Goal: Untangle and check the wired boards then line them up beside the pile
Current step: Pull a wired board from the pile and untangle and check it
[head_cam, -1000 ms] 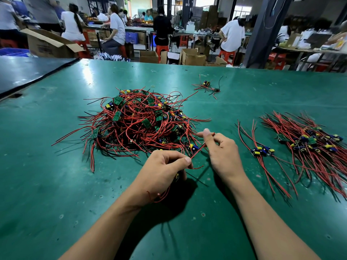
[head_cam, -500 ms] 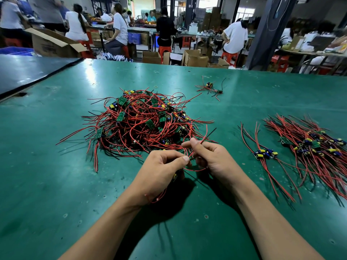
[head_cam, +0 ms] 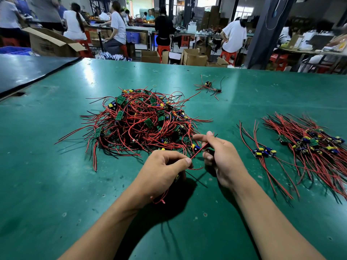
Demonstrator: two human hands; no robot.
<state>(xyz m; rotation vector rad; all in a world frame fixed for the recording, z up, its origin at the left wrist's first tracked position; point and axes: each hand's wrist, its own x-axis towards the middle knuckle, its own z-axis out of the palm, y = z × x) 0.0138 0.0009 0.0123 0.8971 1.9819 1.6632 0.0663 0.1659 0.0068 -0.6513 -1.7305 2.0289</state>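
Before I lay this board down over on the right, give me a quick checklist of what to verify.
1. Left hand grips the held board: ok, though the palm hides most of it.
2. Right hand pinches the red wire: ok.
3. That wire free of the tangled pile: cannot tell; pile wires lie just behind both hands.
4. Held board checked for faults: cannot tell, it is covered.
5. Bare table beside the nearest laid board on the right: ok.
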